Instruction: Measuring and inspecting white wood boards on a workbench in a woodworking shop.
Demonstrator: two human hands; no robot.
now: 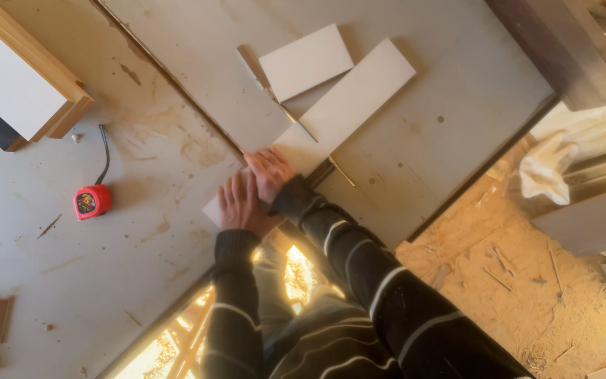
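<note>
Both hands press flat on the near end of a long white board (345, 105) that lies diagonally across a grey worktable (457, 84). My left hand (242, 203) rests on the board's lower corner with fingers spread. My right hand (269, 172) lies just beyond it, palm down on the same board. A shorter white board (306, 62) lies next to the long one, farther away. Dark sleeves with pale stripes cover both arms.
A red tape measure (92, 201) with a black strap sits on the table at left. A wood-framed white panel (15, 77) leans at top left. Sawdust covers the floor (513, 281) at right, with a white cloth (545, 168) on a bench there.
</note>
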